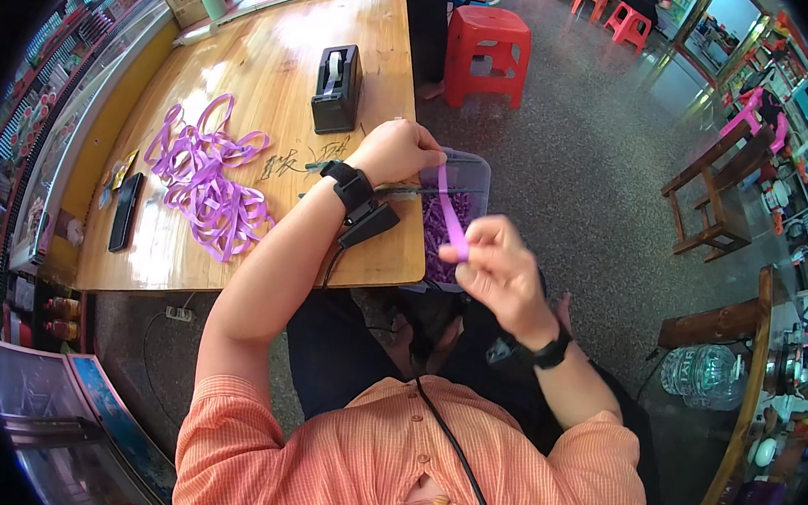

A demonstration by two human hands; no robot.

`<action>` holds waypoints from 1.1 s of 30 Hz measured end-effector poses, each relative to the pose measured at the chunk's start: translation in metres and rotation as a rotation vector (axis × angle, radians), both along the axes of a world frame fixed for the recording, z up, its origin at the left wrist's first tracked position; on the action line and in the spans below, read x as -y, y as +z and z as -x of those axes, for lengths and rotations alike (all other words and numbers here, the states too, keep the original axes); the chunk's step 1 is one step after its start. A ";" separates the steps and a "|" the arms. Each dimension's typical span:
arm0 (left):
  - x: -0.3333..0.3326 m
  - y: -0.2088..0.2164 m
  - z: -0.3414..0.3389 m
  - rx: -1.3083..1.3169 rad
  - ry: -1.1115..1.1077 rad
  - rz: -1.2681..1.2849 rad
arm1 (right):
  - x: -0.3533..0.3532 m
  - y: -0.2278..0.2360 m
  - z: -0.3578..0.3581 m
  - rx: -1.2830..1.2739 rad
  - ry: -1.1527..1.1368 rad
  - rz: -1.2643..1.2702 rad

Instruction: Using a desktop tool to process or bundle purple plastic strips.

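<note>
A short strip of purple ribbon point(450, 209) stretches between my two hands, just past the table's right edge. My left hand point(398, 152) reaches over that edge, its fingertips pinching the strip's far end. The near end is gripped between thumb and fingers of my right hand point(507, 275), which is slightly blurred. Below the strip stands a clear plastic bin point(480, 168) holding many purple pieces. A thin dark rod point(456, 192) crosses from the table over the bin. On the table, left of my left forearm, lies a tangled heap of purple ribbon point(209, 175).
A black tape dispenser point(338, 91) stands on the wooden table point(278, 48) beyond my left hand. A black phone-like slab point(126, 212) lies near the left edge. A red plastic stool point(489, 55) stands beyond the bin, and a wooden chair point(717, 196) at the right.
</note>
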State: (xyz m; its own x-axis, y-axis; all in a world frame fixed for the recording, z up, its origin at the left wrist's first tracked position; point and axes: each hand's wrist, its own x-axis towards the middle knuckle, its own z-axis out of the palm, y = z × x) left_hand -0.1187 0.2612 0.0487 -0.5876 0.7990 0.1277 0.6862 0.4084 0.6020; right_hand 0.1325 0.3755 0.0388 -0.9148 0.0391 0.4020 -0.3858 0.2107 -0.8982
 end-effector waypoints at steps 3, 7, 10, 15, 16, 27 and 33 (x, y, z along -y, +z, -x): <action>0.002 -0.003 0.003 0.005 0.005 -0.023 | -0.018 0.041 0.038 -0.166 -0.120 -0.302; 0.008 0.006 -0.004 0.194 0.143 -0.126 | -0.040 0.047 0.112 0.094 -0.154 -0.006; 0.012 0.010 -0.002 0.290 0.177 -0.146 | -0.052 0.044 0.148 0.237 -0.164 0.060; 0.015 0.012 -0.001 0.339 0.192 -0.189 | -0.066 0.019 0.175 0.403 -0.163 0.086; 0.016 0.012 -0.001 0.341 0.195 -0.189 | -0.065 0.016 0.177 0.411 -0.169 0.084; 0.011 0.005 -0.003 -0.041 0.008 -0.259 | -0.072 -0.011 0.190 0.472 -0.161 0.055; 0.008 -0.006 -0.005 -0.260 -0.086 -0.116 | -0.071 -0.010 0.180 0.637 -0.084 0.018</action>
State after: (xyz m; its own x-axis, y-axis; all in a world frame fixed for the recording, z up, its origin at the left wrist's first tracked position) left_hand -0.1141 0.2530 0.0431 -0.4540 0.8156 0.3587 0.8527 0.2809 0.4405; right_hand -0.0479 0.4465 0.0289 -0.9676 0.1227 -0.2208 0.2421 0.2002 -0.9494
